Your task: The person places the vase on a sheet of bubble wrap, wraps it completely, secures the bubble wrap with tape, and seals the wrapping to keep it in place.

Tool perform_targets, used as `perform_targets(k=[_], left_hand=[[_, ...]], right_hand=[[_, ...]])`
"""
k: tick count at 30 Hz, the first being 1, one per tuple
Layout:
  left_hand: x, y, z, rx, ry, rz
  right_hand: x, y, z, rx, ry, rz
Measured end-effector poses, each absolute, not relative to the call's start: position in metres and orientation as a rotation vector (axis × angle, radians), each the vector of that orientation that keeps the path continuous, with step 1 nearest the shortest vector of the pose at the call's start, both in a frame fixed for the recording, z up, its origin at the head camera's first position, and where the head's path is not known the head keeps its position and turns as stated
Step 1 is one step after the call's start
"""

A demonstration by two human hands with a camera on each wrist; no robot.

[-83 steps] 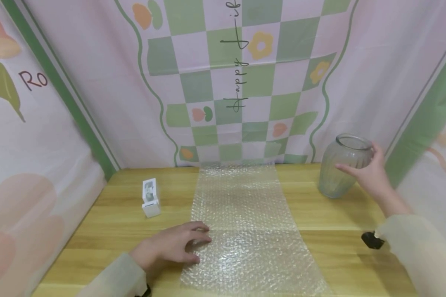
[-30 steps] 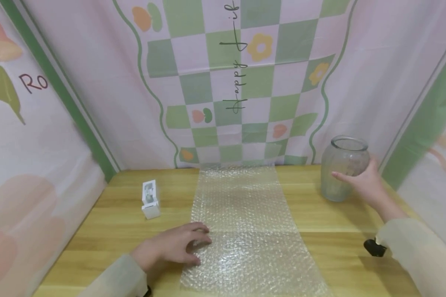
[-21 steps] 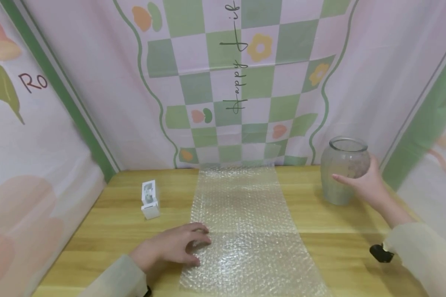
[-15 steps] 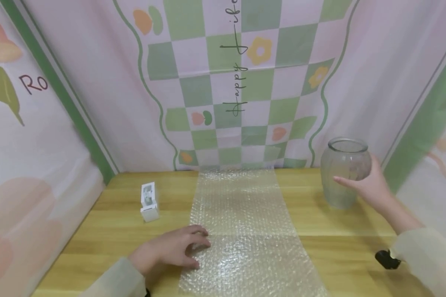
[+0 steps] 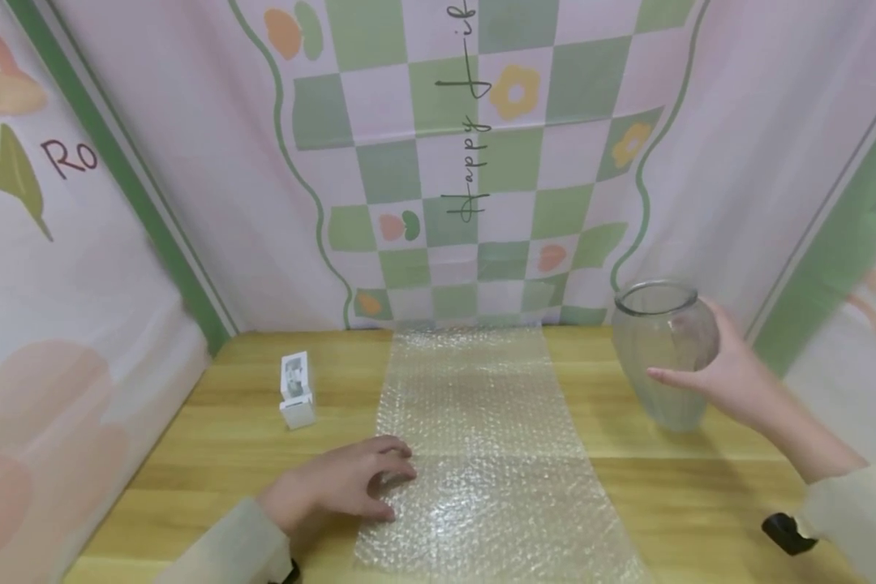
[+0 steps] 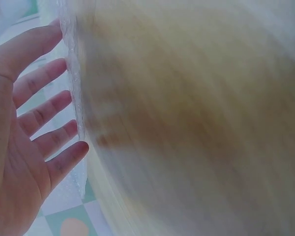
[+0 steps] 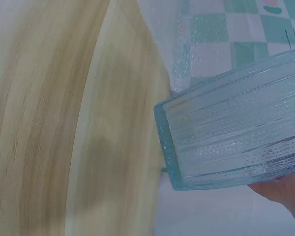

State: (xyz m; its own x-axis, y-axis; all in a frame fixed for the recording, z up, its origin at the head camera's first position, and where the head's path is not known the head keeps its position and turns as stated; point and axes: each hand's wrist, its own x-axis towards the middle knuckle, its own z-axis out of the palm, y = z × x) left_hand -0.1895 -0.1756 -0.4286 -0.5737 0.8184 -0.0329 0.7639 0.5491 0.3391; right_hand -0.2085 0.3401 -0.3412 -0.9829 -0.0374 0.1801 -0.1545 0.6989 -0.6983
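Note:
A sheet of bubble wrap (image 5: 482,422) lies lengthwise over the middle of the table. My left hand (image 5: 343,478) rests at its left edge, fingers spread and slightly bent; in the left wrist view the fingertips of the left hand (image 6: 34,113) touch the wrap's edge (image 6: 74,73). My right hand (image 5: 730,365) grips a clear ribbed glass vase (image 5: 660,357) from its right side, thumb across the front. The vase leans, mouth to the left. In the right wrist view, the base of the vase (image 7: 236,123) hangs off the wood, with part of the right hand (image 7: 285,194) beneath.
A small white box (image 5: 296,389) with a window stands on the wooden table (image 5: 226,454), left of the wrap. A patterned cloth (image 5: 511,162) hangs behind the table, with more cloth at both sides. A black band piece (image 5: 788,533) sits at the right sleeve.
The right hand has brought the vase nearer and slightly left, from upright at the back right to a tilted pose. The left hand has stayed at the wrap's edge.

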Motion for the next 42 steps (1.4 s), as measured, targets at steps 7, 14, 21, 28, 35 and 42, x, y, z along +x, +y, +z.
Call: perform_targets(k=[7, 14, 21, 28, 35, 42], left_hand=[[-0.191, -0.176, -0.431, 1.287, 2.594, 0.406], [-0.190, -0.176, -0.431, 1.279, 2.602, 0.396], [-0.187, -0.176, -0.428, 1.306, 2.620, 0.383], [-0.186, -0.174, -0.424, 1.365, 2.627, 0.385], [-0.186, -0.172, -0.425, 1.361, 2.672, 0.310], [-0.184, -0.173, -0.423, 1.398, 2.693, 0.292]], right_hand=[[-0.202, 0.327, -0.337, 0.273, -2.745, 1.059], [-0.196, 0.312, -0.335, 0.371, -2.755, 1.068], [-0.187, 0.296, -0.331, 0.422, -2.800, 0.949], [-0.179, 0.284, -0.329, 0.538, -2.795, 0.868], [-0.176, 0.273, -0.328, 0.668, -2.753, 0.806], [-0.173, 0.263, -0.329, 0.745, -2.736, 0.715]])
